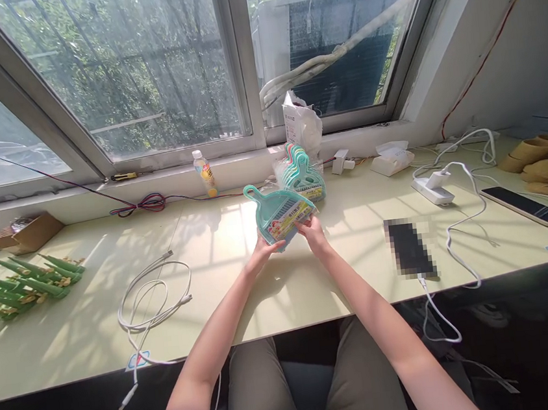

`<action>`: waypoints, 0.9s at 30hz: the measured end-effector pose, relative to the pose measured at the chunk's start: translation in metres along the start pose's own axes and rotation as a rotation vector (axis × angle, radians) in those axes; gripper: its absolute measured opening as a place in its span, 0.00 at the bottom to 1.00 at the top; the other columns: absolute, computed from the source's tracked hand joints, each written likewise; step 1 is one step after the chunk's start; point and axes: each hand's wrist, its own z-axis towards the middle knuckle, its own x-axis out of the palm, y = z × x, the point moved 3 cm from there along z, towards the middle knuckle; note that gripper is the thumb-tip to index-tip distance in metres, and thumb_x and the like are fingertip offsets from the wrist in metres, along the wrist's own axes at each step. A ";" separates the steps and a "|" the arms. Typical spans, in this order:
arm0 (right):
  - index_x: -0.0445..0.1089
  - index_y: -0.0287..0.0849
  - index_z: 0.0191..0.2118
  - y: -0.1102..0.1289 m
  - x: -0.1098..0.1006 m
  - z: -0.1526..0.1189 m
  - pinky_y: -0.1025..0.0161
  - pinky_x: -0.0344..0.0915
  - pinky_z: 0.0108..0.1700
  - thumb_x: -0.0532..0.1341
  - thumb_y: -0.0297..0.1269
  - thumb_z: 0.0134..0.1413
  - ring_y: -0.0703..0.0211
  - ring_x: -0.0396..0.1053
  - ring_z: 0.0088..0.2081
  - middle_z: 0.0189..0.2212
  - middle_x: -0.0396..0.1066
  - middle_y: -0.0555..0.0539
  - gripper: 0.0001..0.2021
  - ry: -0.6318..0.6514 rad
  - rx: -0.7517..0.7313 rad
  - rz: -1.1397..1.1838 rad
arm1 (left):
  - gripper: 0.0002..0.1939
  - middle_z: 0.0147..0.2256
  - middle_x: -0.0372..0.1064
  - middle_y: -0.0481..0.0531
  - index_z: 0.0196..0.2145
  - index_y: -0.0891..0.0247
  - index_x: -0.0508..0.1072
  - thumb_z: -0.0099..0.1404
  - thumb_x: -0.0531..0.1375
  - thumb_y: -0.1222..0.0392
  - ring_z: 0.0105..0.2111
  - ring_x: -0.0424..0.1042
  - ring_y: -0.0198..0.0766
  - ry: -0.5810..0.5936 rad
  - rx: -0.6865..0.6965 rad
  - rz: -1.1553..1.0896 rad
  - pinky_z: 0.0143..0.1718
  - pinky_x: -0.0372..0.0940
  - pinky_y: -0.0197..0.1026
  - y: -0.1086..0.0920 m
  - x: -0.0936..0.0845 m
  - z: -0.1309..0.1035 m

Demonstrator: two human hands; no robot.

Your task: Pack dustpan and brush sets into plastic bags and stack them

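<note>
A teal plastic dustpan [274, 208] with a looped handle and a printed label across its front is held up above the table. My left hand [262, 250] grips its lower left edge, thumb on the front. On the lower right edge, my right hand [312, 230] holds it near the label, fingers closed. The handle points up and to the left. Just behind it, a row of similar dustpans [306, 179], mostly teal with some other colours, stands with clear plastic around it near the window sill.
Behind stand a bottle [205, 173] and a white bag [302, 124]. A coiled white cable [156, 318] and green items [22, 283] lie left. To the right are a power strip [433, 189], a blurred dark device [410, 247], a phone [527, 206] and brown rolls [533, 152].
</note>
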 end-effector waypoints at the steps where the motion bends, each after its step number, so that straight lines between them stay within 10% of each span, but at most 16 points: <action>1: 0.69 0.49 0.41 -0.001 -0.002 0.000 0.50 0.77 0.52 0.76 0.36 0.37 0.48 0.77 0.49 0.37 0.80 0.49 0.24 -0.044 -0.005 0.006 | 0.47 0.54 0.75 0.62 0.64 0.55 0.65 0.49 0.76 0.60 0.51 0.76 0.58 0.067 -0.052 0.039 0.50 0.72 0.60 0.004 0.005 -0.003; 5: 0.67 0.49 0.40 0.002 -0.008 0.003 0.51 0.76 0.55 0.76 0.36 0.38 0.50 0.77 0.50 0.39 0.79 0.48 0.23 -0.123 -0.050 0.086 | 0.48 0.54 0.75 0.66 0.67 0.54 0.62 0.53 0.75 0.51 0.49 0.78 0.61 0.274 -0.182 0.060 0.48 0.71 0.63 0.019 0.018 -0.006; 12: 0.68 0.47 0.43 -0.005 -0.003 0.004 0.53 0.77 0.54 0.75 0.33 0.38 0.50 0.78 0.49 0.39 0.80 0.48 0.24 -0.059 -0.019 0.144 | 0.38 0.60 0.68 0.62 0.63 0.54 0.62 0.60 0.69 0.41 0.58 0.71 0.57 -0.071 0.073 0.013 0.55 0.69 0.60 0.006 -0.003 0.010; 27: 0.71 0.46 0.42 -0.015 -0.005 0.002 0.52 0.78 0.52 0.76 0.33 0.34 0.49 0.79 0.46 0.37 0.81 0.48 0.25 -0.081 -0.033 0.125 | 0.42 0.60 0.67 0.63 0.61 0.55 0.56 0.56 0.72 0.47 0.52 0.76 0.57 -0.103 0.022 0.071 0.45 0.75 0.57 0.015 0.010 0.002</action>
